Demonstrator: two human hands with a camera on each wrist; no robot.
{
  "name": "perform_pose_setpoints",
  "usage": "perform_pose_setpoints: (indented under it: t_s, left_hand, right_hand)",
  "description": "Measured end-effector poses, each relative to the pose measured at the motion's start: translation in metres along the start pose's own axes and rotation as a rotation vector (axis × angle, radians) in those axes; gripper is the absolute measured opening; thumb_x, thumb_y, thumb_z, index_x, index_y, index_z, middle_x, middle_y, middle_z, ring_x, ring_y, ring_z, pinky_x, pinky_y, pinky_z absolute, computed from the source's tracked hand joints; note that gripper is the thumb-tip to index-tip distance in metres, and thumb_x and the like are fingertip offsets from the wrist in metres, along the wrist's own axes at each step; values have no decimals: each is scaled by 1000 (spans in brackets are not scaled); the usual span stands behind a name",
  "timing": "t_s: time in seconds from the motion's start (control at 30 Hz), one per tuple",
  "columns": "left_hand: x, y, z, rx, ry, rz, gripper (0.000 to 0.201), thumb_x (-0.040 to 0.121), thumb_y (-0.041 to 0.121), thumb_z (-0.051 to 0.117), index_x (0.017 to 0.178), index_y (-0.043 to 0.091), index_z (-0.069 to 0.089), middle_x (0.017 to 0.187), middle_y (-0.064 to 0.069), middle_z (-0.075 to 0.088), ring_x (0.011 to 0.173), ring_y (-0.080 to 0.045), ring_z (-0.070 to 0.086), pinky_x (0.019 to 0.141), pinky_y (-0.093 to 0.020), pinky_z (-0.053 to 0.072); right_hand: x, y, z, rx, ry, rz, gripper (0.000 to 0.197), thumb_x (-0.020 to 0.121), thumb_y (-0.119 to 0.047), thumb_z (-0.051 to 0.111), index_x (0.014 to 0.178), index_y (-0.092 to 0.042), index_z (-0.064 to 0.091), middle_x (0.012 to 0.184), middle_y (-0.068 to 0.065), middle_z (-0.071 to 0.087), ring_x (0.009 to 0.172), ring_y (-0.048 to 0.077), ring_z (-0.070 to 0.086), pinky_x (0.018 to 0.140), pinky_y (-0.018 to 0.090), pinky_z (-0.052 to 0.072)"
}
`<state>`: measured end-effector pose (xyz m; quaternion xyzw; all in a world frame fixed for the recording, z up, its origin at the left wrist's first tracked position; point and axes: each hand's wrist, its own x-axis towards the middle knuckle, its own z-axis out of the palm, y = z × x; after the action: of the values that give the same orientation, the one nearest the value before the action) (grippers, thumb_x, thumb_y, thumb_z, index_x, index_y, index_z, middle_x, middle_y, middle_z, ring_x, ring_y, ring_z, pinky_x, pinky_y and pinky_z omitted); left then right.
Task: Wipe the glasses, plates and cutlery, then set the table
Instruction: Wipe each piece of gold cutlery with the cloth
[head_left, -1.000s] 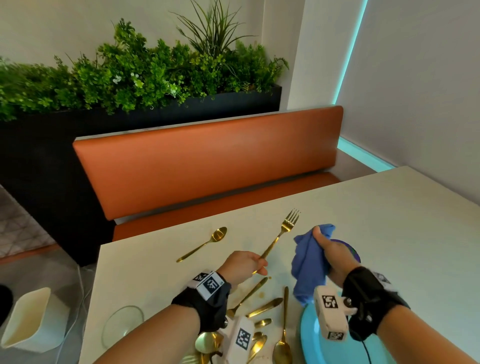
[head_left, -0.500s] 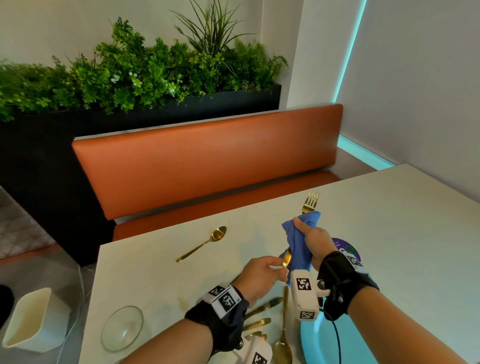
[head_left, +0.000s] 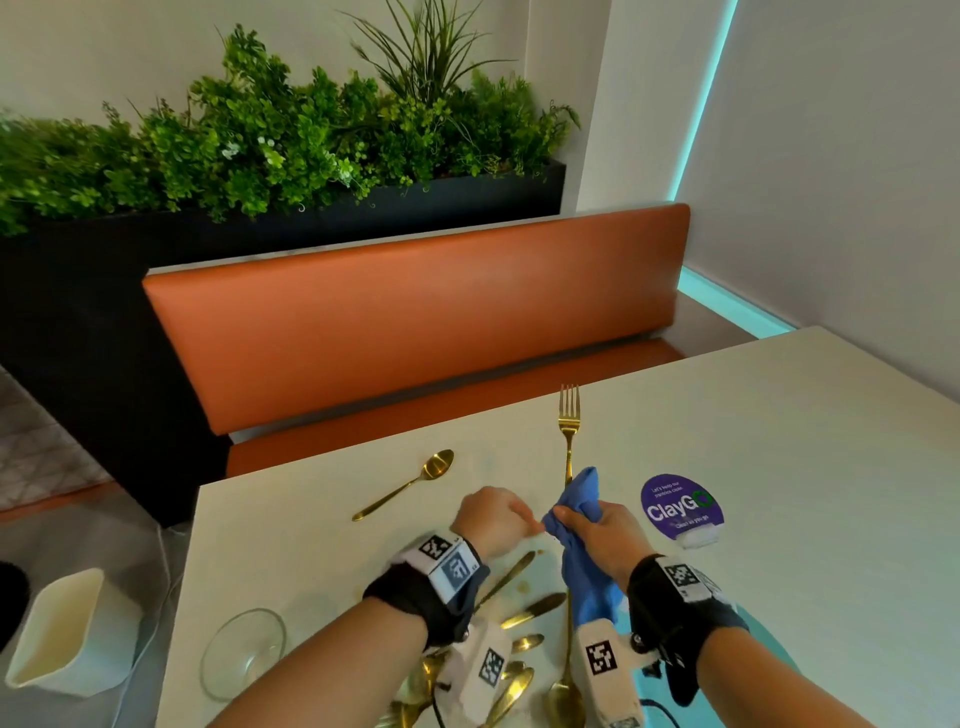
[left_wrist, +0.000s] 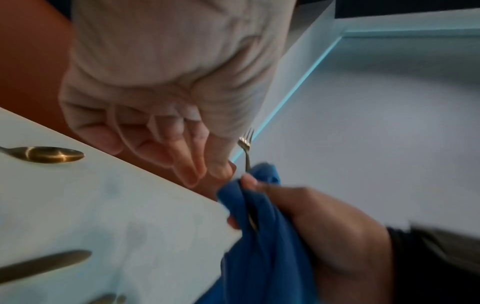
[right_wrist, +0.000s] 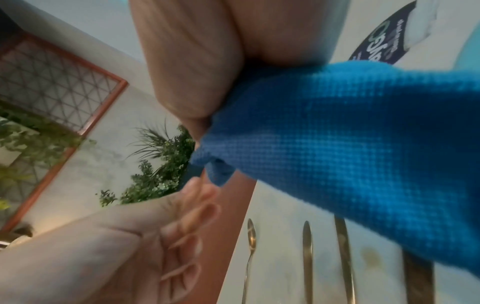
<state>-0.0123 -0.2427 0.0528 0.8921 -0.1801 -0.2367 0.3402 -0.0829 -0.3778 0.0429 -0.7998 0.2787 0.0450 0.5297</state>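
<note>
A gold fork (head_left: 569, 415) (left_wrist: 245, 144) stands tines-up over the white table (head_left: 779, 467). Its handle runs down into a blue cloth (head_left: 582, 493) (left_wrist: 265, 236) (right_wrist: 350, 133). My right hand (head_left: 576, 519) (left_wrist: 311, 216) grips the cloth, wrapped round the handle. My left hand (head_left: 493, 519) (left_wrist: 182, 154) (right_wrist: 155, 236) hovers just left of the cloth. Its fingers are loosely curled with nothing between them, and the fingertips almost touch the fabric. The fork's lower end is hidden in the cloth.
One gold spoon (head_left: 410, 483) lies alone near the far edge. More gold cutlery (head_left: 519, 618) is piled under my left wrist, beside a clear glass (head_left: 244, 654). A turquoise plate (head_left: 768, 649) sits under my right arm. A purple sticker (head_left: 680, 506), an orange bench (head_left: 415, 312) and a white bin (head_left: 67, 634) are nearby.
My left hand has let go of the fork's handle end and drawn slightly left. The right hand with the cloth has slid down the handle, so more of the fork shows above it.
</note>
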Motion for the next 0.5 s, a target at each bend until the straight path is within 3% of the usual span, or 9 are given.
perform_pose_setpoints:
  t_s: [0.13,0.27,0.33,0.37,0.43,0.47,0.5]
  left_hand:
    - [18,8,-13,-239,102,0,25,92,29,55,102,13,70,105,-3,71,106,-19,62,97,-31,46]
    - [25,13,-2,-294,131,-7,24,90,24,59,99,7,73,108,-10,70,106,-25,62,92,-31,47]
    - [31,9,1,-316,143,-45,23,89,18,59,102,6,72,111,-12,70,108,-28,61,95,-32,48]
    - [34,6,1,-351,133,-78,23,88,16,59,104,5,71,113,-14,69,109,-28,61,96,-33,48]
    - [40,1,1,-431,120,-144,26,88,17,61,108,4,70,114,-15,68,107,-26,62,92,-29,47]
    - [43,-1,1,-467,123,-180,27,87,18,62,109,4,69,114,-14,68,105,-25,61,90,-27,45]
    - [46,-3,2,-500,130,-218,27,87,19,63,108,3,69,114,-13,68,105,-24,60,89,-27,43]
  right_hand:
    - [-2,-5,3,-112,-83,-16,42,92,-29,56,52,-16,49,54,-3,53,53,10,47,54,18,37]
    - [-2,-15,14,-173,-140,-48,47,94,-23,52,48,-17,45,36,-9,50,44,2,44,44,8,32]
    - [-2,-16,21,-193,-136,-45,46,94,-22,53,49,-15,43,36,-8,50,39,1,46,43,7,34]
    - [0,-16,24,-220,-140,-48,45,94,-23,53,51,-14,44,44,-6,52,42,1,48,50,10,40]
    - [4,-13,29,-321,-155,-70,43,94,-29,52,54,-14,45,60,3,54,60,13,51,69,28,48]
    - [6,-13,30,-372,-159,-75,43,93,-31,51,55,-14,44,62,3,52,65,17,49,70,31,46]
    - [7,-14,31,-411,-157,-73,43,93,-33,51,55,-14,40,60,2,48,66,18,46,63,28,42]
